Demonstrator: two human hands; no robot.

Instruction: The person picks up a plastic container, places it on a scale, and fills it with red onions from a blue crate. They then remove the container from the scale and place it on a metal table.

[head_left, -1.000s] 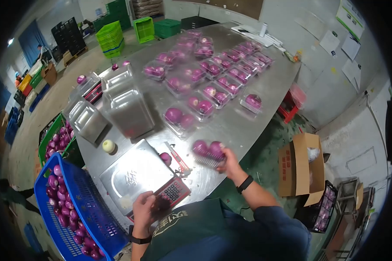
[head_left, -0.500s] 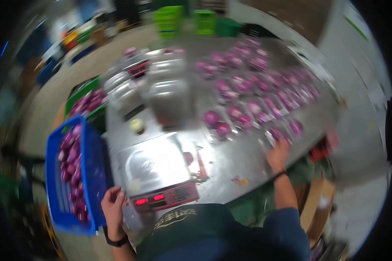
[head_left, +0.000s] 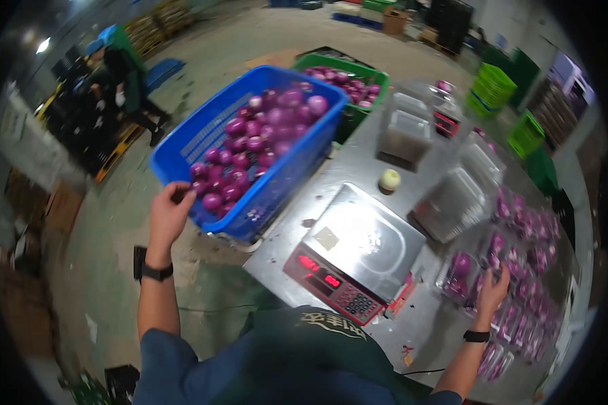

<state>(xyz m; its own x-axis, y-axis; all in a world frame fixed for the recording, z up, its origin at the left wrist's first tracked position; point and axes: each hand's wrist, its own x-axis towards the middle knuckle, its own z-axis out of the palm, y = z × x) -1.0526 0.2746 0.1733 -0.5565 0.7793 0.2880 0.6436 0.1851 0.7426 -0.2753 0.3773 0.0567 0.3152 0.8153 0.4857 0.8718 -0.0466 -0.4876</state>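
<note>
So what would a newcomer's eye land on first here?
Probably the big blue basket heaped with purple onions, beside the table's corner, near the left hand. Next, the shiny digital scale with glowing red digits, then the lone pale, peeled onion behind it. Clear packs of purple onions crowd the table's right side.

Dark green apron, pale lettering. Blue short sleeves. Black wristbands behind left hand, right hand.
</note>
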